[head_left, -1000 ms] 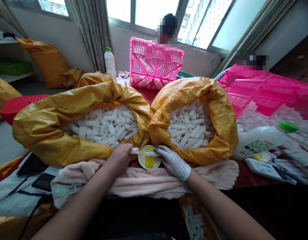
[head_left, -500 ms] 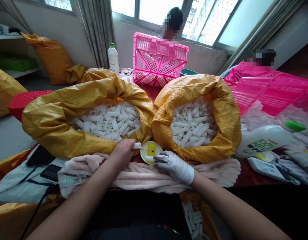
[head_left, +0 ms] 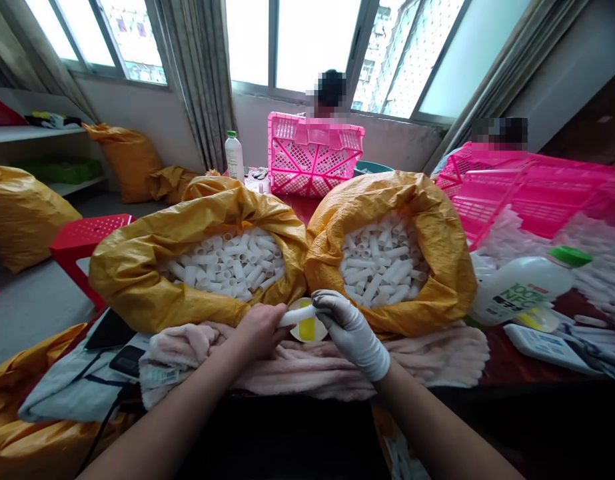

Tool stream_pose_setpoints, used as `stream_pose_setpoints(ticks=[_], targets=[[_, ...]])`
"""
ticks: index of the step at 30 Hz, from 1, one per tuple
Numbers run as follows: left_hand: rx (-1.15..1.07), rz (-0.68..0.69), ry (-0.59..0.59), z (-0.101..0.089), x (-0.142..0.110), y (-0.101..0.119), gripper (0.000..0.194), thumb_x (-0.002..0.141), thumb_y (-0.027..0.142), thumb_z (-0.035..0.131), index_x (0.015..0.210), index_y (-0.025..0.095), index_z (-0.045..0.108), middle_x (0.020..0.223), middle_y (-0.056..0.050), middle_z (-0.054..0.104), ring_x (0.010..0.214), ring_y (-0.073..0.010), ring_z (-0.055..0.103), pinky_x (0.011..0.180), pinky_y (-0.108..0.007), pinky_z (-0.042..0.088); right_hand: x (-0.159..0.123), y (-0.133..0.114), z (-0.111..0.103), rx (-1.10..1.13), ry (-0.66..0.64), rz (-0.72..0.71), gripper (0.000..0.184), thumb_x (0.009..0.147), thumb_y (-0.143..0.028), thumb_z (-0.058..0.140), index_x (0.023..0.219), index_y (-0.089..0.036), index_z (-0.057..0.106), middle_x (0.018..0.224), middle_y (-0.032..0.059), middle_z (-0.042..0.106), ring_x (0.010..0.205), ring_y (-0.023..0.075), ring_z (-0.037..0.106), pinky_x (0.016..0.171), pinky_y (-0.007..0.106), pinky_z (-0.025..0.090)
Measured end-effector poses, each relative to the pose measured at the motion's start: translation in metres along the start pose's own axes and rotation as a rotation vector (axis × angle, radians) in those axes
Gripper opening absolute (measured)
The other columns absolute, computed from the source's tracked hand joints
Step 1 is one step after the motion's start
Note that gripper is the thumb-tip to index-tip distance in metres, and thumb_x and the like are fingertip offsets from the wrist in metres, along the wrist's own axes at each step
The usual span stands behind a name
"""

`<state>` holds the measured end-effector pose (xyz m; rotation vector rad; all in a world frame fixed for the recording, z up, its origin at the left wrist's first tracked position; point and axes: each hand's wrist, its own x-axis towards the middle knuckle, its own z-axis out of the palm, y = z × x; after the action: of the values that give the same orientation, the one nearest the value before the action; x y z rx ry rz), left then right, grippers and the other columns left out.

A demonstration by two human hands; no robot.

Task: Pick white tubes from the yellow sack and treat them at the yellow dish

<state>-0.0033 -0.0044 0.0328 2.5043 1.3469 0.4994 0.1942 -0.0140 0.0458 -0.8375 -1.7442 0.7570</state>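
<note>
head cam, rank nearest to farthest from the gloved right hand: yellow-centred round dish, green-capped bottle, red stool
From the gloved right hand:
1. Yellow-centred round dish: just to its left, on the table.
2. Green-capped bottle: on its side, off to the right.
3. Red stool: far left, on the floor.

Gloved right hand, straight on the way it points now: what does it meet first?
The gloved right hand points up and to the left, just above the end of the white tube. First in line looks to be the folded rim of the yellow woven sack, though depth is unclear.
</note>
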Motion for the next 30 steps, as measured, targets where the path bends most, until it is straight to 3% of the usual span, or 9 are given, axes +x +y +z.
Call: stream_pose_setpoints(ticks=[6,9,13,15,19,21,24,27,30], targets=[[-0.191,0.038,-0.126,-0.013,-0.007,0.015,0.023,0.082,0.041,0.042,0.079,0.020,0.050,0.072,0.002,0.059,0.064,-0.0115,0.054,0.054,-0.020,0.033,-0.004,-0.018,-0.019,0.016,-0.081,-0.013,0.026,0.079,-0.009,0.051,0.100,-0.025,0.054,0.104,0.0034,0.056,0.100,0.0154,0.054,0.087,0.033,0.047],[-0.114,0.038,-0.143,-0.015,-0.008,0.020,0.020,0.081,0.038,0.043,0.081,0.021,0.052,0.072,0.001,0.060,0.065,-0.0132,0.056,0.055,-0.021,0.034,-0.004,-0.023,-0.024,-0.098,-0.194,-0.095,0.029,0.080,-0.008,0.050,0.103,-0.025,0.054,0.110,0.0046,0.054,0.104,0.0159,0.052,0.089,0.034,0.046],[0.108,0.004,-0.047,-0.013,-0.008,0.024,0.015,0.080,0.031,0.044,0.080,0.019,0.053,0.069,-0.002,0.061,0.066,-0.0169,0.057,0.061,-0.026,0.036,-0.001,-0.027,-0.026,-0.075,-0.109,-0.027,0.027,0.079,-0.009,0.053,0.101,-0.025,0.054,0.102,0.0029,0.057,0.097,0.0135,0.054,0.088,0.030,0.047],[0.078,-0.010,-0.047,-0.013,-0.008,0.026,0.019,0.081,0.034,0.043,0.081,0.018,0.053,0.070,-0.002,0.061,0.066,-0.0163,0.057,0.060,-0.025,0.036,-0.001,-0.029,-0.026,-0.073,-0.084,-0.013,0.025,0.080,-0.011,0.053,0.100,-0.024,0.054,0.099,0.0023,0.058,0.094,0.0127,0.055,0.087,0.029,0.047],[-0.113,0.021,-0.172,-0.011,-0.009,0.033,0.025,0.082,0.042,0.040,0.079,0.020,0.053,0.072,0.000,0.061,0.063,-0.0127,0.057,0.054,-0.020,0.036,-0.002,-0.037,-0.022,-0.147,-0.282,-0.070,0.020,0.082,-0.015,0.051,0.099,-0.023,0.054,0.105,0.0038,0.056,0.098,0.0146,0.053,0.088,0.030,0.044],[-0.033,0.005,-0.143,-0.008,-0.009,0.040,0.025,0.083,0.039,0.038,0.078,0.020,0.053,0.069,-0.001,0.061,0.063,-0.0140,0.057,0.057,-0.023,0.038,-0.004,-0.036,-0.016,-0.204,-0.262,0.027,0.017,0.083,-0.023,0.050,0.099,-0.021,0.054,0.099,0.0043,0.059,0.091,0.0149,0.055,0.081,0.029,0.046],[0.138,-0.046,-0.065,-0.004,-0.009,0.049,0.026,0.083,0.035,0.036,0.076,0.017,0.054,0.064,-0.004,0.060,0.062,-0.0169,0.057,0.062,-0.028,0.039,-0.008,-0.027,-0.004,-0.309,-0.125,0.271,0.024,0.086,-0.037,0.042,0.077,-0.018,0.053,0.068,0.0001,0.055,0.062,0.0117,0.052,0.058,0.024,0.044],[0.042,-0.043,-0.169,-0.004,-0.009,0.053,0.026,0.080,0.040,0.041,0.077,0.018,0.056,0.067,-0.003,0.061,0.061,-0.0160,0.057,0.058,-0.025,0.039,-0.017,-0.021,0.004,-0.312,-0.092,0.301,0.036,0.087,-0.039,0.035,0.060,-0.019,0.044,0.053,-0.0033,0.043,0.049,0.0089,0.041,0.047,0.021,0.037],[-0.304,0.016,-0.398,-0.008,-0.010,0.055,0.025,0.078,0.040,0.046,0.080,0.019,0.058,0.072,0.000,0.061,0.063,-0.0125,0.055,0.055,-0.019,0.039,-0.023,-0.029,0.005,-0.319,-0.148,0.148,0.033,0.088,-0.034,0.034,0.061,-0.019,0.046,0.054,-0.0018,0.046,0.049,0.0096,0.044,0.049,0.023,0.037]])
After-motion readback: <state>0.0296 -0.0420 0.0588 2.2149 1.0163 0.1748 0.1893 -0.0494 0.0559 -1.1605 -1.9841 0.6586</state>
